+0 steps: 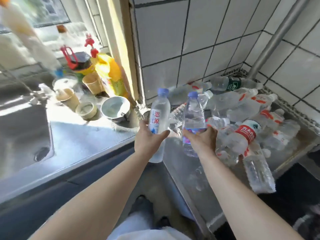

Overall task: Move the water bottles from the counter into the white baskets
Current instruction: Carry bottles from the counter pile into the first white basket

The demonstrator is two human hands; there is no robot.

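My left hand (148, 138) grips a clear water bottle with a blue cap and a white label with red characters (159, 111), held upright. My right hand (201, 137) grips a second clear bottle with a blue cap and a purple label (193, 116), also upright. Both bottles are lifted in front of the counter's corner. Behind them a heap of several clear bottles (242, 110), mostly with red labels, lies on the steel counter (181, 163). One green-labelled bottle (232, 83) lies at the back. No white basket is in view.
A steel sink (26, 132) is at the left. Beside it stand paper cups (91, 82), a bowl (115, 107), a yellow oil bottle (110, 71) and a dark jar with a red handle. White tiled walls and a grey pipe (277, 37) close off the back right corner.
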